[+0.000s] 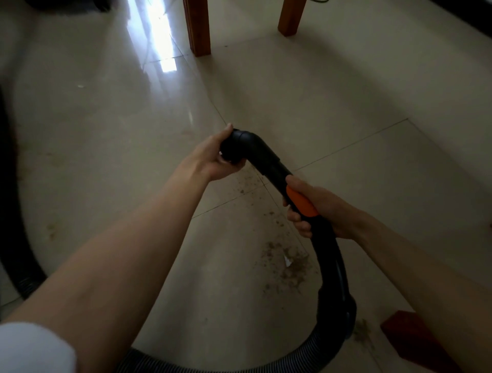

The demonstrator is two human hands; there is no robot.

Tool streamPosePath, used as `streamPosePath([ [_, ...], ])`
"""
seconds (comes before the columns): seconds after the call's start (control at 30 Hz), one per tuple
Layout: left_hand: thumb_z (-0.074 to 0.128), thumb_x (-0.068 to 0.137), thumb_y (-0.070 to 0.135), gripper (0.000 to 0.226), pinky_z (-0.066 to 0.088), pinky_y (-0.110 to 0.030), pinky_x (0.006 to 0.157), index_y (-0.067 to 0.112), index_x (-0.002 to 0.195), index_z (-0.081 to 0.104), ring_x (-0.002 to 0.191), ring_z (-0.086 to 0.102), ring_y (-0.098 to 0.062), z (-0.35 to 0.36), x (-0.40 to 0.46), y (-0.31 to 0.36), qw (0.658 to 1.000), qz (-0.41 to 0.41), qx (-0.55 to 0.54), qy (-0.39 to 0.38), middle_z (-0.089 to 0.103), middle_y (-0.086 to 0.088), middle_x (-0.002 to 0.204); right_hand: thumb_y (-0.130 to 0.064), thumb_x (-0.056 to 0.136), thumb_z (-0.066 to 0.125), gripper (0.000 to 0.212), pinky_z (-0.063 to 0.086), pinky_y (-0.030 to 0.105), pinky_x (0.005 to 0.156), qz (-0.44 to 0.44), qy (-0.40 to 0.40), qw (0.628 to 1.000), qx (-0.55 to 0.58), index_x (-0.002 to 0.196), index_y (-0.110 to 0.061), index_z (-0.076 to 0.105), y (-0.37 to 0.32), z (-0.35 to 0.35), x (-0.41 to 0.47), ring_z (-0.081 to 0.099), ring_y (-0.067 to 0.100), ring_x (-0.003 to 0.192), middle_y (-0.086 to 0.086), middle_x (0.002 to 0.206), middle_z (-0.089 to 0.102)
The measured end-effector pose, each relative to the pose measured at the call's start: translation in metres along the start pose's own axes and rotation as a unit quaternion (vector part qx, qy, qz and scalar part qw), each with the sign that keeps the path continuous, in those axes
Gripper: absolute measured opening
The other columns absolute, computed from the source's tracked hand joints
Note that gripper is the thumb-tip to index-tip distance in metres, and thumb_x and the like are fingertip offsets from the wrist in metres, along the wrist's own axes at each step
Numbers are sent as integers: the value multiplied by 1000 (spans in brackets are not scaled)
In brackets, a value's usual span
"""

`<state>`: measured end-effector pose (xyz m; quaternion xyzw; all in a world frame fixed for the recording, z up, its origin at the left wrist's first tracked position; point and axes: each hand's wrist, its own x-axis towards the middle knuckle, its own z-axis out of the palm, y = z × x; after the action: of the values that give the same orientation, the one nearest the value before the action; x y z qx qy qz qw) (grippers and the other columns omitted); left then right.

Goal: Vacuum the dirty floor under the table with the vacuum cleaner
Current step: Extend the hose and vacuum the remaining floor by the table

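Both hands grip the black plastic vacuum handle (269, 165): left hand (215, 157) wraps the elbow mouth, right hand (316, 210) the orange grip; lower the mouth squarely over the brown dirt scatter (287, 263).

Not much else to be seen, tbh. A dark shape (72, 4) is cut off at the top left corner. A dark band (463, 16) is run along the top right edge, possibly a skirting, though it's too dim to be told. A thin dark cord (319, 1) is just caught at the top edge. A bright streak of glare (157, 40) is reflected off the floor (346, 93), and a small white fleck (80, 86) is seen well to its left.
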<state>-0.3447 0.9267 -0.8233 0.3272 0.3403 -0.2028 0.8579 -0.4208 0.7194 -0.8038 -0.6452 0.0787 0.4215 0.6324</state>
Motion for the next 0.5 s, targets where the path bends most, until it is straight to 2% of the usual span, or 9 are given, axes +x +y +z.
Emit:
streamPosePath([
  [0.07,70,81,32,40,56,-35,77,7,106,51,89,62,-27,1,3,0,994,-11,82,65,60,-16,102,-53,84,51,48,39,23,40,-8,28,999,-32,91,-6,48,3,5,1,43,13,39,3,56,47],
  [0.13,65,84,39,38,56,-31,78,6,95,50,81,63,-24,5,1,-2,990,5,113,86,62,-14,90,-51,87,50,46,40,24,40,-14,40,998,-40,91,-6,49,2,7,3,44,14,40,3,56,48],
  [0.2,60,86,44,41,56,-31,79,6,92,49,82,63,-23,8,2,-3,994,23,89,64,61,-14,88,-55,82,52,50,39,23,39,-12,37,999,-19,89,-6,50,-2,5,3,44,13,39,3,55,48],
  [0.3,53,92,42,44,55,-37,83,4,116,49,94,62,-30,3,3,-4,1000,21,-8,-14,58,-20,105,-60,75,51,53,38,21,37,1,26,999,28,86,-8,49,-7,-5,2,42,11,37,2,54,47],
  [0.37,50,96,31,35,53,-36,86,5,120,50,97,62,-30,-1,4,-7,998,31,2,-51,58,-19,109,-62,75,50,54,37,20,36,5,25,998,53,87,-9,48,-8,-13,0,41,10,36,1,53,46],
  [0.43,47,98,21,24,49,-33,93,4,113,53,99,62,-26,-4,5,-10,996,40,32,-79,61,-17,109,-62,75,48,55,36,19,34,7,28,997,72,87,-8,48,-7,-18,-1,40,10,35,1,52,45],
  [0.5,46,98,18,20,49,-31,93,4,109,54,102,62,-24,-5,5,-14,993,44,57,-89,63,-14,109,-62,76,45,56,35,19,33,7,33,996,85,87,-7,48,-5,-21,0,40,9,34,1,51,45],
])
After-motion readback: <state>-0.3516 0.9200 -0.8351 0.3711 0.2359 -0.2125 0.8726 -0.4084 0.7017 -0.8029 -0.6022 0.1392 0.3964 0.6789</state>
